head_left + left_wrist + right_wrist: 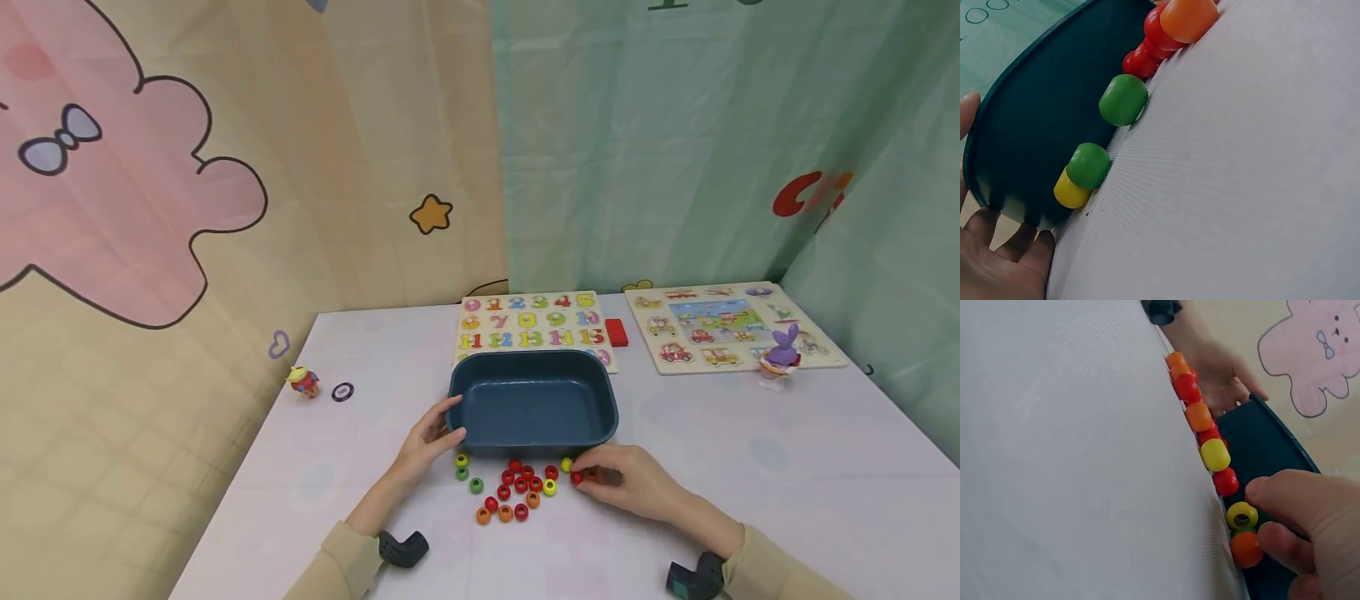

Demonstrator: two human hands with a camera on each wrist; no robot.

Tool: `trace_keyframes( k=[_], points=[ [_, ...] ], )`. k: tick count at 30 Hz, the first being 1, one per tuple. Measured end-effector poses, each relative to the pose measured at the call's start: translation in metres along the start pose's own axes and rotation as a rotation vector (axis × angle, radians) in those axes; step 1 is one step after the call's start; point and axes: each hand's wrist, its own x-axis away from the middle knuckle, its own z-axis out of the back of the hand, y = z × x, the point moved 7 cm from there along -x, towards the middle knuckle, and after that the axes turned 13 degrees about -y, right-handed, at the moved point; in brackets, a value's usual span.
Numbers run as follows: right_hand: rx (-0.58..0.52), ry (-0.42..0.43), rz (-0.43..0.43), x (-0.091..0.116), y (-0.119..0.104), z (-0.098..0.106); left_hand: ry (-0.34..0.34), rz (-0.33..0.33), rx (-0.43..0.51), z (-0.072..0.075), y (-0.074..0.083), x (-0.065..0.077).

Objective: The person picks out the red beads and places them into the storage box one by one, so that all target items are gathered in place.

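A dark blue rectangular basin [534,412] stands in the middle of the table. My left hand [424,442] grips its left end, fingers at the rim and side. Loose round beads with holes lie in front of it: several red beads [521,484], orange beads [506,513], yellow beads [550,487] and green beads [476,485]. At the basin's front right corner my right hand [633,482] pinches a red bead [576,478], mostly hidden behind the thumb in the right wrist view. Close under those fingers sit a yellow bead [1242,515] and an orange bead [1247,549].
Behind the basin lies a number puzzle board [528,321], with a red block [617,332] beside it. A vehicle puzzle board [727,329] and a purple rabbit figure [783,350] are back right. At left stand a small figure [303,382] and a round chip [342,392].
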Motion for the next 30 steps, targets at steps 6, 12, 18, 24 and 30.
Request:
trace_keyframes(
  k=[6,12,18,24,30],
  points=[
    [-0.229,-0.058,0.060,-0.008,-0.022,0.010,0.004,0.005,-0.001,-0.003,0.005,0.003],
    [-0.339,-0.095,0.191,-0.043,-0.071,0.047,-0.004,0.014,-0.008,-0.003,0.005,0.002],
    [-0.465,-0.130,0.169,-0.100,-0.073,0.070,0.023,0.012,0.000,0.002,-0.007,-0.002],
    [-0.550,-0.185,0.032,-0.159,-0.029,0.057,0.035,-0.008,0.006,0.006,-0.019,-0.004],
    [-0.517,-0.274,-0.017,-0.195,-0.006,0.032,0.013,0.018,0.017,0.005,-0.020,-0.005]
  ],
)
